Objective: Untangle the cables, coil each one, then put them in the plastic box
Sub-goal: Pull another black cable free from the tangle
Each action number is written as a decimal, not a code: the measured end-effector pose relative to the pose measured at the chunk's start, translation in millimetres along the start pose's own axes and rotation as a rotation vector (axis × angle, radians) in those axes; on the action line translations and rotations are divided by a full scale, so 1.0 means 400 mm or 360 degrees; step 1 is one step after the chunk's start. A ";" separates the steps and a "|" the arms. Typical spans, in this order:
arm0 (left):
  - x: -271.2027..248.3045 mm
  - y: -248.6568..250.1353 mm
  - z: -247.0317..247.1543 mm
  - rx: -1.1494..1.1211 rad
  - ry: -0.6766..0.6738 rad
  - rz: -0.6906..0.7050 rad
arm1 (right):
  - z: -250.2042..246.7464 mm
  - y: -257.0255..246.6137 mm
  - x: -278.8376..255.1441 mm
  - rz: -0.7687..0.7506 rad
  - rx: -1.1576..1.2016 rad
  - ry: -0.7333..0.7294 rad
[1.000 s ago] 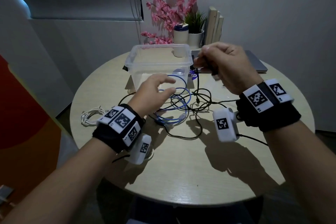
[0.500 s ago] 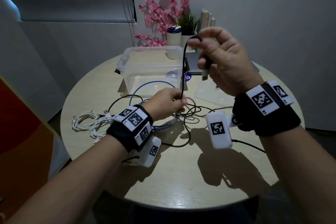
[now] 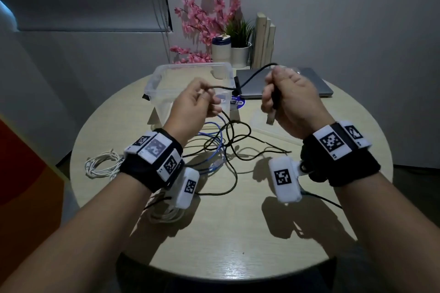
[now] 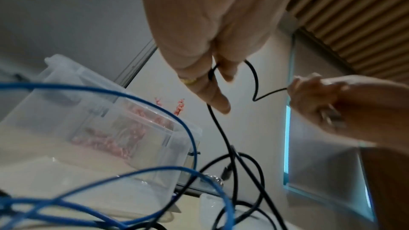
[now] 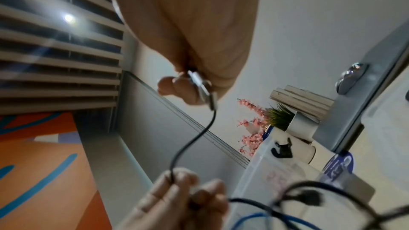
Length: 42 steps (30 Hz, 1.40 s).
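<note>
Holding the black cable [image 3: 250,79] taut mid-frame, we grip its plug end in our right hand [image 3: 289,100] and pinch it with our left hand [image 3: 194,102]; its slack drops below left toward the tangle, plastic box [image 3: 154,83] behind.

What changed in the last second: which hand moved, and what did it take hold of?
The left hand rose off the tangle and pinched the black cable. The right hand, gripping the plug end throughout, drew apart from it, so the cable spans both. The blue cable, white cable and plastic box stayed put.
</note>
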<state>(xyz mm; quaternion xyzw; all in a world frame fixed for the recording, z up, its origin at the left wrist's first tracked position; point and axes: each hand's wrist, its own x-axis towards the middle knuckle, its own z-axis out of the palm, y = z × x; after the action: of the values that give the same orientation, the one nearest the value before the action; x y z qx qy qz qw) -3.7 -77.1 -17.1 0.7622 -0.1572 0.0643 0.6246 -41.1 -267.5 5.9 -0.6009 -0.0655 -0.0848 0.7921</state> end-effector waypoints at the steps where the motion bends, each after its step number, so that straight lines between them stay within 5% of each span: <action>1: -0.005 -0.010 0.000 0.0201 -0.0142 0.0028 | 0.001 -0.010 0.003 -0.0039 0.0140 0.0060; 4: -0.034 -0.028 0.004 0.0485 -0.0594 0.0093 | -0.002 -0.028 0.022 -0.0153 0.0553 0.0210; 6: -0.050 -0.025 0.005 0.0425 -0.0659 0.0109 | -0.002 -0.021 0.032 -0.0179 0.0542 0.0284; 11: -0.053 -0.010 -0.006 0.0437 -0.0722 0.0103 | 0.001 0.038 0.033 -0.0169 -0.0385 0.0255; 15: -0.036 0.003 -0.024 0.0632 -0.0469 0.0197 | 0.004 0.053 0.021 -0.0097 -0.1334 -0.0035; 18: -0.020 0.017 -0.035 0.0675 -0.0210 0.0274 | 0.021 0.050 0.001 0.0149 -0.1185 -0.0292; 23: 0.001 -0.004 -0.024 0.0692 -0.0144 0.0290 | 0.032 0.060 -0.012 0.0161 -0.1225 -0.0542; 29: -0.009 -0.068 0.009 0.0746 -0.0422 -0.0012 | 0.040 0.020 -0.013 0.0167 -0.0390 -0.0374; 36: -0.032 -0.072 0.035 0.0969 -0.0849 -0.0131 | 0.044 -0.020 0.016 -0.0111 0.0245 -0.0155; 39: -0.039 -0.054 0.033 0.1013 -0.1010 -0.0198 | 0.027 -0.022 0.030 -0.0238 -0.0012 -0.0008; 42: -0.038 -0.015 0.023 0.0967 -0.0917 -0.0109 | 0.011 -0.012 0.037 -0.0312 -0.0773 0.0094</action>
<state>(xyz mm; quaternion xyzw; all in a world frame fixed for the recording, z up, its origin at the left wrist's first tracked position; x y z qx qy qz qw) -17.1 -82.6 -29.0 0.9034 -0.2740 -0.1289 0.3038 -27.6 -265.5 14.7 -0.7614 -0.0781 -0.1918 0.6143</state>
